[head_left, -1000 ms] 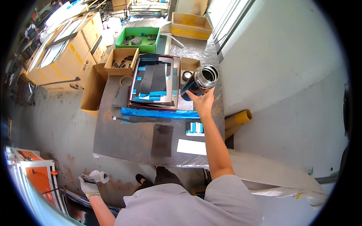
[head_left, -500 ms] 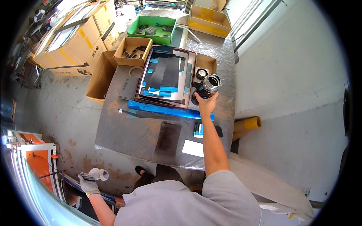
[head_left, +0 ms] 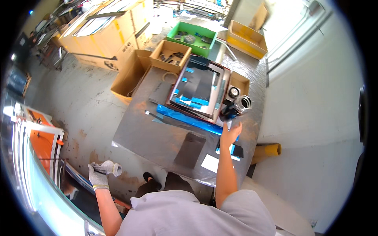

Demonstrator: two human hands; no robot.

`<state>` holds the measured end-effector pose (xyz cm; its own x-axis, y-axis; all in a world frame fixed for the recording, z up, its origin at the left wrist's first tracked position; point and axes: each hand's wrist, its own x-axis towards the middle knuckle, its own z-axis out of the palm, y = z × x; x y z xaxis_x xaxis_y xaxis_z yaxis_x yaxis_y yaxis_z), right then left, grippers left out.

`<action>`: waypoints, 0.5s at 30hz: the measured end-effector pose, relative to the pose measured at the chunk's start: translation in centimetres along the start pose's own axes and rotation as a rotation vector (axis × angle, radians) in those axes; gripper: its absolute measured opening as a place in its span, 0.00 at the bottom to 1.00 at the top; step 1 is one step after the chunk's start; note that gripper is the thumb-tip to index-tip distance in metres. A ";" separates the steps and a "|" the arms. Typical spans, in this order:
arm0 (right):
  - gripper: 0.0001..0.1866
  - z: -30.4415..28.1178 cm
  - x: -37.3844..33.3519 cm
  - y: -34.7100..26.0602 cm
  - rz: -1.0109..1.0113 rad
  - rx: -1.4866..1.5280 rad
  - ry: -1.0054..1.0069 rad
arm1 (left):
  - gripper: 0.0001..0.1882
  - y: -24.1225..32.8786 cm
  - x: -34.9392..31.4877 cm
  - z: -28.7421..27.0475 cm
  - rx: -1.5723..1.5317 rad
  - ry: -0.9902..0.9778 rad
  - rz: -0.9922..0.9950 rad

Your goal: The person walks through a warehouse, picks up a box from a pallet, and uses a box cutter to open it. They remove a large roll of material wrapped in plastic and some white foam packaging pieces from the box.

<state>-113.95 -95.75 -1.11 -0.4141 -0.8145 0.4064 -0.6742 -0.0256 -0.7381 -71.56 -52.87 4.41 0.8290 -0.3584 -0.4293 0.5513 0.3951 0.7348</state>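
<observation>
On the table [head_left: 136,131] at right, an open dark flask [head_left: 231,111] stands just beyond the empty right hand [head_left: 230,134], fingers parted; best keep them from knocking it. Near left, the gloved left hand [head_left: 98,177] grips a grey glove [head_left: 106,167].

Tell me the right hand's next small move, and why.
Probably reach the right hand toward the round cap beside the flask: the flask's mouth is open, the cap looks like its lid, and that hand appears empty, while the gloved left hand holds a loose glove.
</observation>
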 end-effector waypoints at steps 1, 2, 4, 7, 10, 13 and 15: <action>0.34 -1.2 -2.0 -1.3 0.045 -0.012 -0.209 | 0.16 0.1 -0.1 -0.1 -0.011 0.014 0.014; 0.30 -2.3 -4.3 -3.0 0.091 -0.033 -0.417 | 0.15 0.2 0.1 0.0 -0.031 0.056 0.019; 0.23 -2.9 -9.4 -7.5 -0.096 0.142 -0.925 | 0.14 1.2 -0.3 0.7 -0.084 0.029 -0.012; 0.15 -3.8 -17.0 -15.6 -0.238 0.237 -1.478 | 0.13 3.2 -1.0 4.0 -0.147 0.036 -0.020; 0.13 -3.8 -23.0 -23.4 -0.118 0.477 -1.614 | 0.14 6.3 -1.8 7.1 -0.274 -0.131 -0.008; 0.11 -3.9 -28.5 -30.8 -0.133 0.723 -1.701 | 0.15 9.7 -0.8 5.8 -0.464 -0.208 0.029; 0.10 -3.9 -32.7 -34.3 -0.106 0.819 -1.736 | 0.15 12.5 -0.2 3.9 -0.526 -0.201 0.073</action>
<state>-79.67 -65.93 13.05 0.9243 -0.3768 -0.0605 -0.0286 0.0895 -0.9956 -65.24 -51.20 15.72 0.8611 -0.4476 -0.2409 0.5080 0.7748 0.3763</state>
